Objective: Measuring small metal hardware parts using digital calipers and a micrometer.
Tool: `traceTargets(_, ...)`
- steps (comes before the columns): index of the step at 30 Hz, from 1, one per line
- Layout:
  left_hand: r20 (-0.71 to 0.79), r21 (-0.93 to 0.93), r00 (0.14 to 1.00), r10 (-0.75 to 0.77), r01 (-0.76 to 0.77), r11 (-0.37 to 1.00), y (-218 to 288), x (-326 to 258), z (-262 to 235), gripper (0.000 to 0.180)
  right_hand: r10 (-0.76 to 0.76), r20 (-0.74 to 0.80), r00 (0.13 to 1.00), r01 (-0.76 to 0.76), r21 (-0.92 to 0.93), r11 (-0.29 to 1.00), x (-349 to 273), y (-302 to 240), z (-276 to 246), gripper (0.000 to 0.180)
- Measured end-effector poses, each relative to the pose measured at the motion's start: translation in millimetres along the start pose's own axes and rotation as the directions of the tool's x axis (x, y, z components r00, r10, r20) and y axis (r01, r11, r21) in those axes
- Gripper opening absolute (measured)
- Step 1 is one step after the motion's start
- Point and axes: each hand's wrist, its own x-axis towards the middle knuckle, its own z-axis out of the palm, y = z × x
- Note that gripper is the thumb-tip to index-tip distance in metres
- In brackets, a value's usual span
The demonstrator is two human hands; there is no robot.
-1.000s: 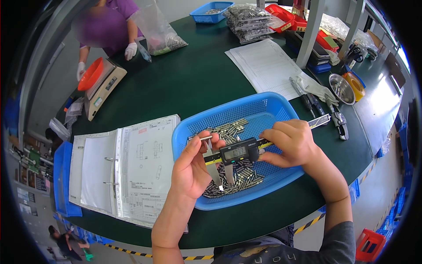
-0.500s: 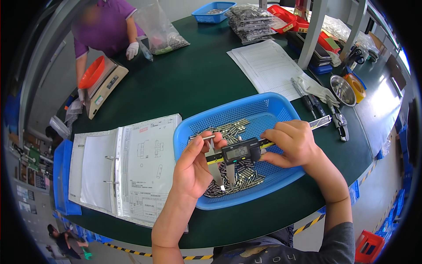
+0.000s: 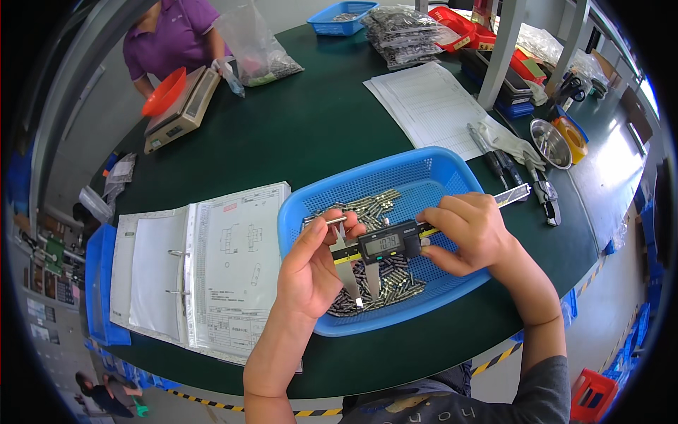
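Observation:
My left hand (image 3: 308,274) pinches a small metal pin (image 3: 336,220) between thumb and fingers, over the left part of a blue perforated basket (image 3: 311,194). A digital caliper (image 3: 387,244) lies across the basket. My right hand (image 3: 467,233) is closed around its beam, with the thumb by the slider. The caliper's lower jaws stand apart, pointing down over a heap of small metal pins (image 3: 399,286). Its upper jaws are close to the held pin, beside my left fingers; whether they touch it I cannot tell.
An open ring binder (image 3: 236,261) with drawings lies left of the basket. Beyond it are paper sheets (image 3: 424,106), a glove (image 3: 508,141), a metal bowl (image 3: 551,145) and bagged parts (image 3: 402,35). Across the table, a co-worker (image 3: 173,39) stands behind a scale (image 3: 185,109) with an orange-red pan.
The caliper's slider has shifted slightly right and its display reading has changed. The scale has moved farther away, toward the co-worker, who now stands more upright. My hands have hardly moved.

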Motion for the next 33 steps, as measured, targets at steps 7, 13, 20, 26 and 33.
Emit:
traceTargets(7,-0.052,-0.012,0.999,-0.006,0.005,1.000,0.9,0.8,2.3,0.027,0.005,-0.008,1.000,-0.005,0.007,1.000,-1.5,1.4,0.9,0.027)
traceTargets(13,-0.009,-0.003,1.000,-0.002,0.002,1.000,1.4,0.5,0.6,0.028,0.014,0.001,1.000,-0.014,0.015,1.000,-1.4,1.6,1.2,0.028)
traceTargets(20,0.084,0.093,0.993,0.084,-0.091,0.991,-1.3,-1.0,-0.5,0.025,-0.001,-0.002,1.000,0.001,0.074,0.997,-3.0,4.6,0.1,0.029)
traceTargets(26,0.134,0.102,0.988,0.078,-0.092,0.990,-1.3,-0.1,-3.2,0.024,0.002,0.012,1.000,-0.002,0.049,0.999,4.0,-0.6,0.7,0.029)
traceTargets(33,0.160,0.186,0.984,0.077,-0.106,0.977,-0.2,-0.9,-3.8,0.024,-0.005,-0.003,1.000,0.005,0.024,1.000,5.5,-2.5,3.4,0.031)
